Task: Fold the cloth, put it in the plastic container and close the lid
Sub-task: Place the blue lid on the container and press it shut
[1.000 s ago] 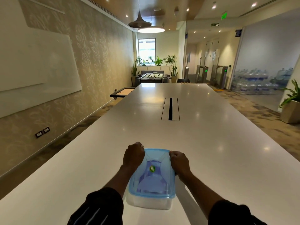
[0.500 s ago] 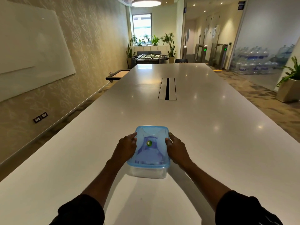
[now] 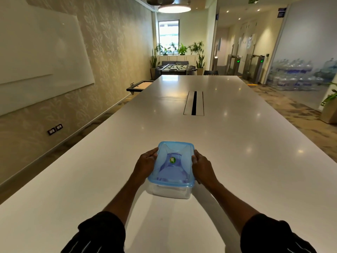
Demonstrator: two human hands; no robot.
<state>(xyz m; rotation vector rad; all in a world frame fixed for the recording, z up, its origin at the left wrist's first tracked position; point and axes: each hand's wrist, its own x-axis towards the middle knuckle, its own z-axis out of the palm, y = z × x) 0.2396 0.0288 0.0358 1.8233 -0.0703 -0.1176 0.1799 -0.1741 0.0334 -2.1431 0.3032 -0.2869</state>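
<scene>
A clear plastic container [image 3: 170,192] stands on the long white table [image 3: 237,152] near its front end. A translucent blue lid [image 3: 173,172] with a small green sticker lies on top of it. Pale cloth shows dimly through the lid and the clear wall. My left hand [image 3: 145,166] presses against the container's left side, fingers along the lid's edge. My right hand [image 3: 203,168] grips the right side the same way. Both forearms reach out from dark sleeves at the bottom of the view.
A cable slot [image 3: 193,103] is set into the table's middle, further away. A whiteboard [image 3: 42,57] hangs on the left wall. Potted plants and a foosball table [image 3: 176,67] stand beyond the far end. Stacked water bottles [image 3: 299,73] sit at the right.
One second ago both hands sat on the far corners of the lid. They have slid back to the container's long sides. The camera has tilted, and the container shows further from me.
</scene>
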